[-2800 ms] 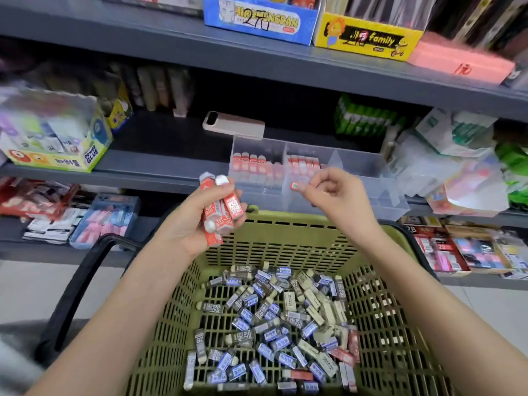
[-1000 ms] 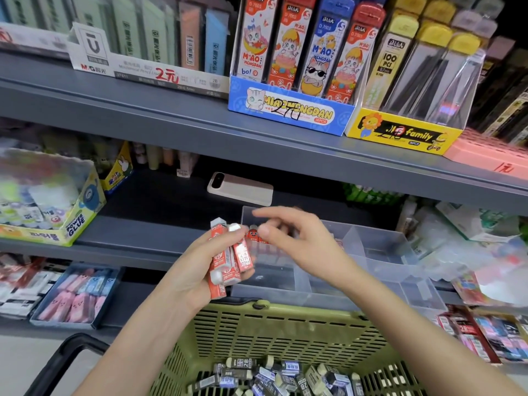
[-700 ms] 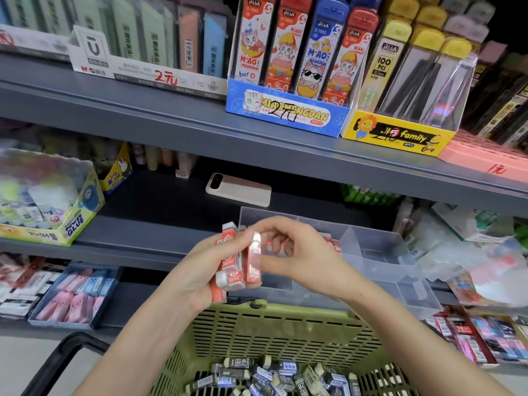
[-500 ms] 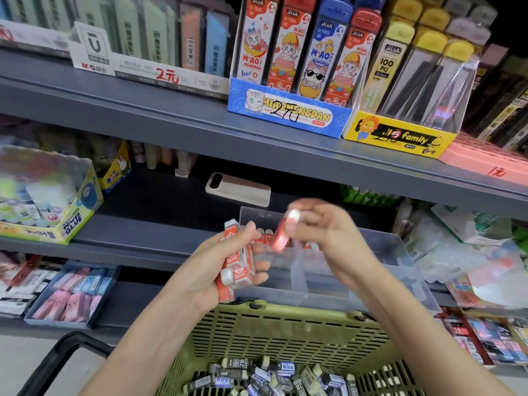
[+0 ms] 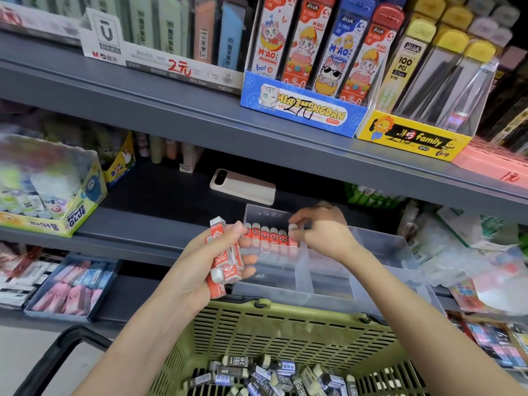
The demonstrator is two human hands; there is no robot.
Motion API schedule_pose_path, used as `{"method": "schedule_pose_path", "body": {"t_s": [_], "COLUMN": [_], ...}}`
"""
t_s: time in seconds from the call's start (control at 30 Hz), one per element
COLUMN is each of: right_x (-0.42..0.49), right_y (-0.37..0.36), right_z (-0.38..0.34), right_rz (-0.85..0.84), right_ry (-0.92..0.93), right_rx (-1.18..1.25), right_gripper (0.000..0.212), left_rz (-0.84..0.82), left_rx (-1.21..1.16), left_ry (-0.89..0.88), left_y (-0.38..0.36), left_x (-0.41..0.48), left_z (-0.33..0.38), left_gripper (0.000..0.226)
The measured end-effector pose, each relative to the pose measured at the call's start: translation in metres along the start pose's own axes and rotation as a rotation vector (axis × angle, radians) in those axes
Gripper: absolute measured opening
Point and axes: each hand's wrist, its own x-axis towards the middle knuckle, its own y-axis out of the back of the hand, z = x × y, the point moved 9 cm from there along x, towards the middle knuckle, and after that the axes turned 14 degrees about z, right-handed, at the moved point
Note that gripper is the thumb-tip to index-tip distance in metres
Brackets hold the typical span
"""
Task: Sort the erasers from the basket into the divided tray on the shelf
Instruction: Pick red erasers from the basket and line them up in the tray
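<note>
My left hand (image 5: 205, 261) grips a small bundle of red-sleeved erasers (image 5: 224, 258) in front of the clear divided tray (image 5: 328, 290) on the middle shelf. My right hand (image 5: 323, 232) reaches into the tray's back left compartment, fingers pinched on one red eraser (image 5: 293, 234) at the right end of a standing row of red erasers (image 5: 267, 237). Below, the green basket (image 5: 285, 330) holds several black, blue and white sleeved erasers (image 5: 271, 372).
A beige phone (image 5: 243, 185) lies on the shelf behind the tray. A glue box (image 5: 48, 190) stands at the left, plastic bags (image 5: 471, 252) at the right. The shelf above carries pencil-lead boxes (image 5: 314, 67). The basket's black handle (image 5: 57, 355) hangs lower left.
My right hand took one red eraser from the left hand's bundle and carried it into the tray, setting it at the end of the row. The left hand stayed nearly still.
</note>
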Motion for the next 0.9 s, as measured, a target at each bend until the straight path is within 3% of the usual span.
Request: {"method": "schedule_pose_path", "body": {"t_s": [0.2,0.37,0.43,0.47,0.53,0.6,0.73,0.9], "right_x": [-0.006,-0.007,-0.009,-0.011,-0.021,-0.033,-0.053,-0.067], "right_y": [-0.006,-0.017,-0.006,0.005,0.024,0.025,0.019,0.015], "right_z": [-0.013,-0.005,-0.016,-0.024,-0.041,-0.069,-0.103,-0.082], "right_rz": [-0.006,-0.16,-0.071,0.029,0.121,-0.003,-0.228,-0.257], "right_ry": [0.366,0.299,0.272,0.229,0.104,0.089,0.113,-0.231], "right_rx": [-0.471,-0.526,-0.486,-0.374,0.092,0.495,0.778,1.222], "right_gripper": [0.032,0.037,0.035,0.033,0.028,0.029,0.025,0.032], "left_rz": [0.015,0.003,-0.014,-0.025,-0.053,-0.089,-0.204,-0.21], "left_rx": [-0.006,0.024,0.051,0.066,0.107,0.161,0.226,0.172], "left_ry": [0.015,0.005,0.001,0.004,0.008,0.014,0.078,0.217], "left_y": [0.001,0.0,-0.002,-0.003,-0.006,-0.01,-0.02,-0.028], "left_x": [-0.002,-0.002,-0.003,-0.004,-0.005,-0.006,-0.015,-0.022], "left_z": [-0.001,-0.001,0.0,0.0,-0.001,-0.003,-0.01,-0.023], "left_gripper": [0.048,0.042,0.039,0.041,0.051,0.063,0.06,0.063]}}
